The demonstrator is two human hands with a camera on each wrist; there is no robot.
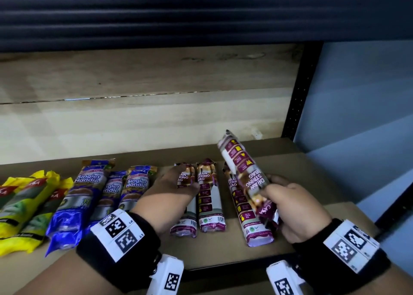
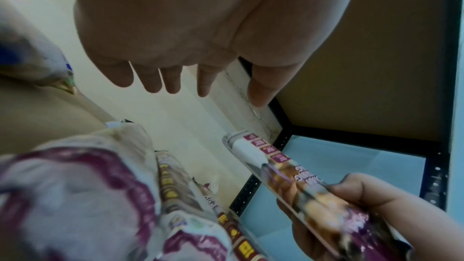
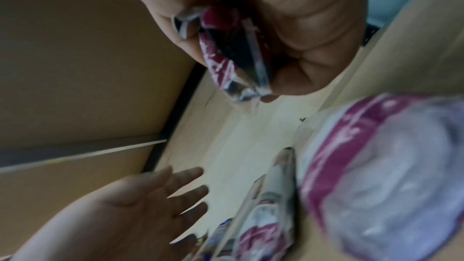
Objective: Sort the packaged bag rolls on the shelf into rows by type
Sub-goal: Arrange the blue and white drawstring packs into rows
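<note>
Your right hand [image 1: 292, 212] grips a maroon-and-white "Draw String Bag" roll packet [image 1: 245, 174] by its near end, fingers curled round it, lifting it tilted above the brown cardboard-lined shelf [image 1: 312, 183]. Your left hand [image 1: 172, 189] hangs flat over the leftmost of three matching maroon packets [image 1: 211, 196] lying side by side, fingers straight, holding nothing. Left of these lie blue "Singlet Handle" packets [image 1: 87, 196], then yellow packets [image 1: 24, 205].

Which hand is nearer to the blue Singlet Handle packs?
Left. The left hand hovers just right of the blue packs; the right hand holds a maroon pack farther right.
</note>
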